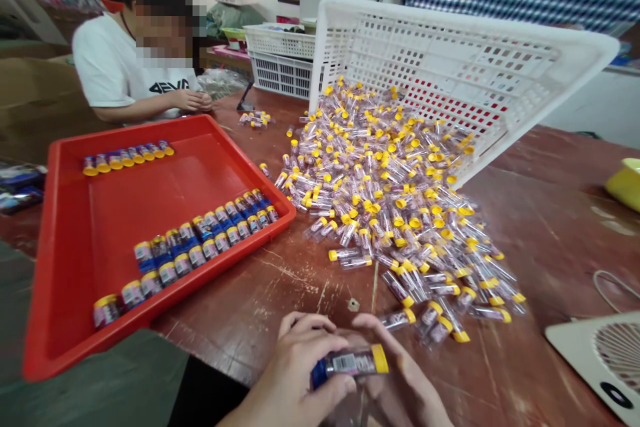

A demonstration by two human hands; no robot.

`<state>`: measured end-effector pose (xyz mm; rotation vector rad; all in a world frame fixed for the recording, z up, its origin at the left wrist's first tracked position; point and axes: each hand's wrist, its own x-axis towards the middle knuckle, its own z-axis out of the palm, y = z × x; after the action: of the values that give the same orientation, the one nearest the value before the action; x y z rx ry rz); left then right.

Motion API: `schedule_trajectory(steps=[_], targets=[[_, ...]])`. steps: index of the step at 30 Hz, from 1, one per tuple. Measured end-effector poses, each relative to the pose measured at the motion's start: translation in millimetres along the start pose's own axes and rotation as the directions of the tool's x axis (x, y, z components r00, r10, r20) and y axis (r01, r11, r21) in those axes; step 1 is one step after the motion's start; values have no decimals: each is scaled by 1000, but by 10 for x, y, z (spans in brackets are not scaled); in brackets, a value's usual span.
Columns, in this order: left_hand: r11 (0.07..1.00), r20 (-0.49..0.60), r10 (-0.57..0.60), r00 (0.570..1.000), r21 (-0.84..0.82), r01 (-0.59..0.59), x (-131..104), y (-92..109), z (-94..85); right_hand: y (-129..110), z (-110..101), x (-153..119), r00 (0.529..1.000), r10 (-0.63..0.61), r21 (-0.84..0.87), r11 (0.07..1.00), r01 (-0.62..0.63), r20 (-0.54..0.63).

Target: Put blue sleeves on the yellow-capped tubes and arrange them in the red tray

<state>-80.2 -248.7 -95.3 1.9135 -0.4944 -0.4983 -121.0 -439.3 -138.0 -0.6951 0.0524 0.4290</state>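
Observation:
Near the table's front edge my left hand (pixel 305 370) grips a clear tube (pixel 350 363) with a yellow cap at its right end, a label on its side and something blue at its left end. Just right of it, my right hand (pixel 400 373) is curved beside the tube, its palm side partly hidden; another clear tube shows low between the hands. A big pile of clear tubes with yellow caps (pixel 370 180) spreads over the table beyond. On the left, a red tray (pixel 135 200) bears rows of tubes with blue in them.
A white basket (pixel 530 33) lies tipped on its side behind the pile. Across the table a person in a white shirt (pixel 107 60) sits near a few loose tubes (pixel 257 119). A beige fan (pixel 600 360) and a yellow container (pixel 625 183) are at the right.

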Motion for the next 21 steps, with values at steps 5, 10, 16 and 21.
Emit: schedule_trajectory(steps=[5,10,16,21], targets=[[926,86,-303,949,-209,315,-32,-129,36,-178,-173,-88,957,-286,-644,741,192,-44],[818,273,-359,892,-369,442,-37,-173,61,-194,-206,-100,949,-284,-644,754,131,-140],[864,135,-369,920,-316,393,-25,-133,71,-134,-28,-2,938,-339,-602,763,234,-66],[604,346,-363,865,-619,502,52,-85,124,-127,11,-27,935,-351,-699,681,220,-47]])
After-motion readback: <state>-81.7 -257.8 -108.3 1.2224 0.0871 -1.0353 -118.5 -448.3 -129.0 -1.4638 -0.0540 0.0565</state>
